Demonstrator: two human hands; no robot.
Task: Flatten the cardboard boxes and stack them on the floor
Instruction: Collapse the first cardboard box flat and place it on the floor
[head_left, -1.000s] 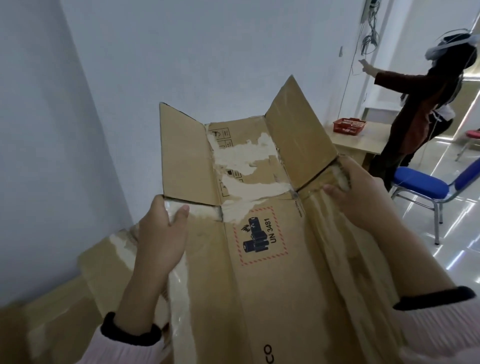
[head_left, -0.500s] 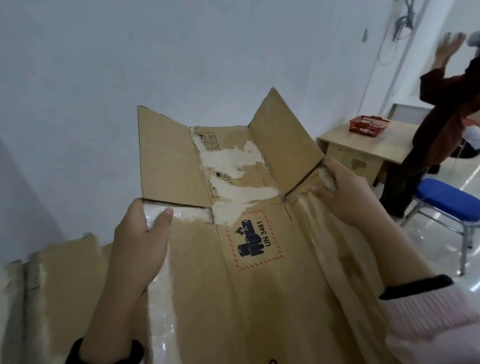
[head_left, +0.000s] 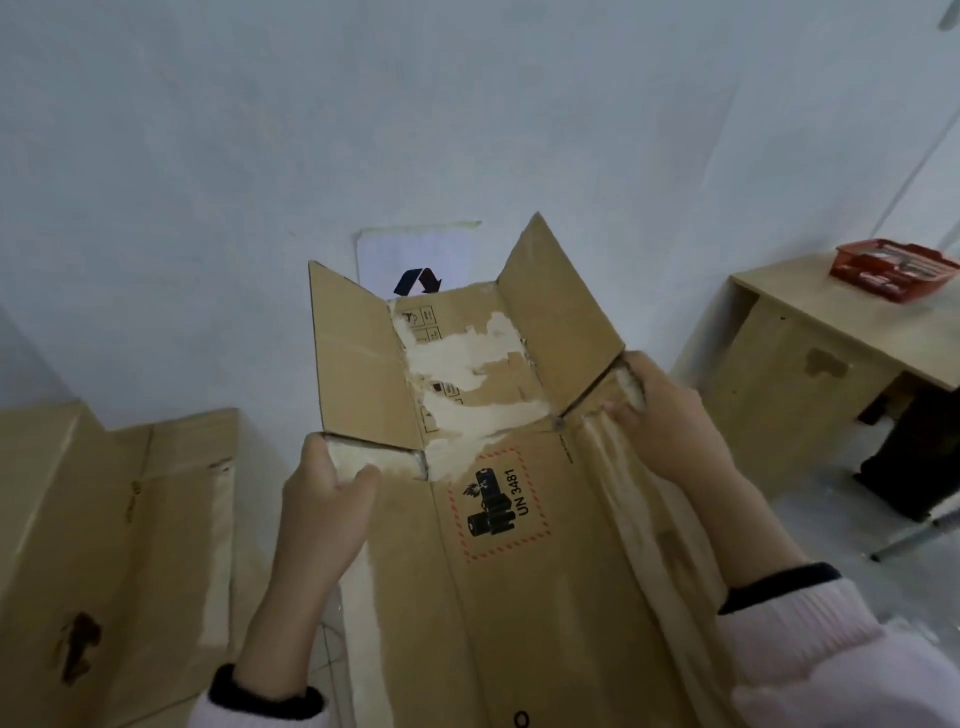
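I hold a flattened brown cardboard box (head_left: 493, 597) out in front of me, its top flaps spread toward the wall. It bears a red-dashed battery label reading UN 3481 and torn white patches where tape came off. My left hand (head_left: 327, 504) grips its left edge just below the left flap. My right hand (head_left: 670, 421) grips the right edge at the base of the right flap. More flattened cardboard (head_left: 104, 545) leans against the wall at lower left.
A white wall fills the view ahead, with a paper sign (head_left: 415, 260) showing dark arrows behind the box. A wooden desk (head_left: 810, 353) with a red basket (head_left: 893, 267) stands at right. A chair leg (head_left: 914, 535) crosses the pale floor below it.
The view has swung left and down: the other person and the blue chair have left the frame, and the cardboard at lower left shows more. Both hands keep their grip.
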